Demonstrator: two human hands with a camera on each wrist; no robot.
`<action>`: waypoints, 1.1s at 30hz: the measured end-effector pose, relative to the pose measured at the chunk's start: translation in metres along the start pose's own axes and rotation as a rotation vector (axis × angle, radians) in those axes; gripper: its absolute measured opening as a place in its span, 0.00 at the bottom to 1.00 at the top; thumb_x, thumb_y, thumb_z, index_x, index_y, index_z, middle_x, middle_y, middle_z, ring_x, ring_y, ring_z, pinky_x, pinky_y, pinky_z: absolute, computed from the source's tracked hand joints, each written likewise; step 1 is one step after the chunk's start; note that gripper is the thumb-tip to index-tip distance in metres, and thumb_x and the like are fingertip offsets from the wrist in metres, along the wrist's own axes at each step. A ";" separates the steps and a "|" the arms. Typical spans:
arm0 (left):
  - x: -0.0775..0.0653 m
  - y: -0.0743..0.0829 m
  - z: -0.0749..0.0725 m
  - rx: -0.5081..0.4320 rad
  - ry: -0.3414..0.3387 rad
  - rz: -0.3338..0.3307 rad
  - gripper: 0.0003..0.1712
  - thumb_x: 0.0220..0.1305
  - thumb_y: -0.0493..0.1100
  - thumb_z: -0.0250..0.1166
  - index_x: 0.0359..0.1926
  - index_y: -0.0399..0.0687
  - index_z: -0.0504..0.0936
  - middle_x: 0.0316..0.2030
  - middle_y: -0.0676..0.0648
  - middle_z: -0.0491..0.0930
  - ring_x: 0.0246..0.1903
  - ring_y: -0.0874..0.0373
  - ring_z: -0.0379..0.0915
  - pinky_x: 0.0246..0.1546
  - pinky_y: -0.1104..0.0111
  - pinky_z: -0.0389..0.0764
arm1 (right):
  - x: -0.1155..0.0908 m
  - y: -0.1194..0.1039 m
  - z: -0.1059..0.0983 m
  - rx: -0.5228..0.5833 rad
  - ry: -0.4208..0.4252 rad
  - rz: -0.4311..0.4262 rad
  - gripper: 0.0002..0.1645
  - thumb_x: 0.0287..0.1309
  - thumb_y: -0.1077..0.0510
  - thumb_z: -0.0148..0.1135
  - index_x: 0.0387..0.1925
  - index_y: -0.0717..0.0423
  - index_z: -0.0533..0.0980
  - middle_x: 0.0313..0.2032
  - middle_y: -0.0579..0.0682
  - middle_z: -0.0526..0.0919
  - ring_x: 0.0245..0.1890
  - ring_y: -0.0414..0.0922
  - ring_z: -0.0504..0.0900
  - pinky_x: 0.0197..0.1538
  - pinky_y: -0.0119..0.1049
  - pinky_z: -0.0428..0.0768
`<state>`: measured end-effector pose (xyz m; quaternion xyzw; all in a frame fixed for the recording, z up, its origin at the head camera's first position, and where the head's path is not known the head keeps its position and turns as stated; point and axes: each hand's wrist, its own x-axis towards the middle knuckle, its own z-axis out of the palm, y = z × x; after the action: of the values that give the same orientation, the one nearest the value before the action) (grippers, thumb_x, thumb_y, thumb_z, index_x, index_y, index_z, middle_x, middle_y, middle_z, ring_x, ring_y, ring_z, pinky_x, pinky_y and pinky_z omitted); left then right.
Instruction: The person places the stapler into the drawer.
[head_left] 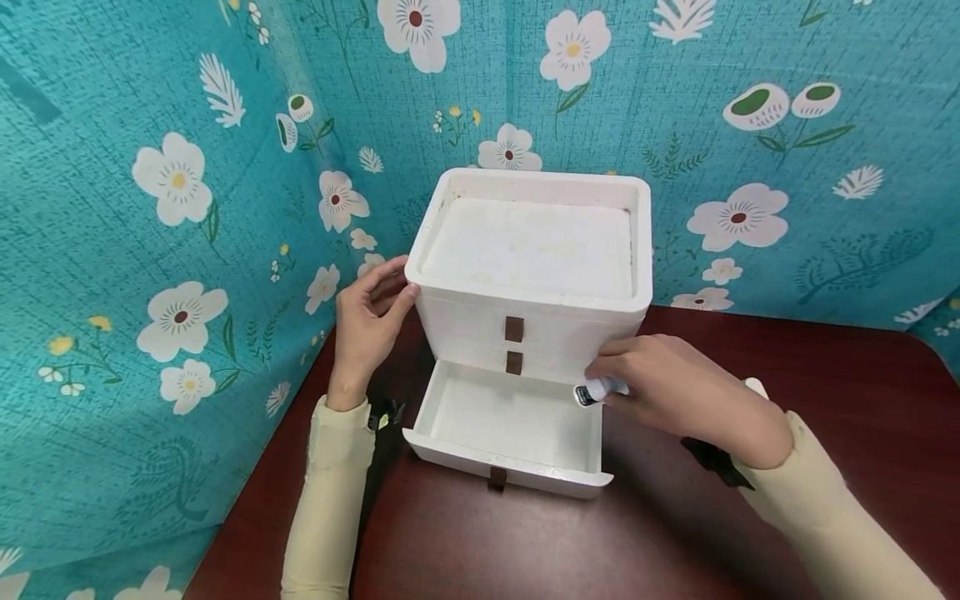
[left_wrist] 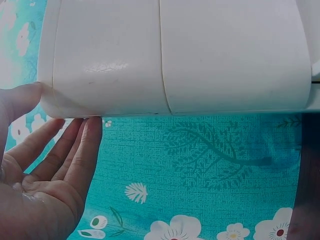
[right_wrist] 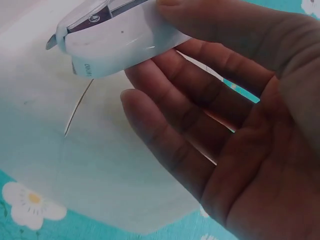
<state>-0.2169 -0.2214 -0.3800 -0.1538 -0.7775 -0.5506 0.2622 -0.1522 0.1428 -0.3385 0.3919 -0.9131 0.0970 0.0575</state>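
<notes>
A white drawer unit (head_left: 534, 304) stands on the table, its lowest drawer (head_left: 517, 417) pulled out with no contents visible. My left hand (head_left: 372, 315) rests against the unit's upper left corner, thumb and fairly straight fingertips touching its edges. In the left wrist view, that hand (left_wrist: 52, 172) lies beside the smooth white side wall (left_wrist: 110, 60). Above the right side of the drawer, my right hand (head_left: 660, 383) pinches a small white tool (right_wrist: 120, 45) with a metal strip and rivet, resembling a mini stapler. Its lower fingers (right_wrist: 165, 130) extend below the tool.
The unit's top is a shallow tray with a raised rim (head_left: 643, 242). Brown pull tabs (head_left: 513, 329) mark the drawer fronts. A teal floral cloth (head_left: 180, 275) hangs behind and to the left. The dark red table (head_left: 750, 358) extends to the right and in front.
</notes>
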 end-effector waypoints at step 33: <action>0.001 -0.002 0.001 -0.014 0.005 -0.019 0.24 0.68 0.36 0.70 0.64 0.37 0.82 0.58 0.36 0.86 0.56 0.42 0.86 0.53 0.67 0.87 | 0.068 -0.035 0.030 -0.159 -0.055 -0.381 0.17 0.50 0.73 0.71 0.29 0.46 0.86 0.28 0.39 0.83 0.27 0.40 0.81 0.30 0.38 0.82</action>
<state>-0.2190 -0.2213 -0.3814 -0.1467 -0.7744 -0.5589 0.2578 -0.1747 0.0643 -0.3506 0.5542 -0.8285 0.0011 0.0805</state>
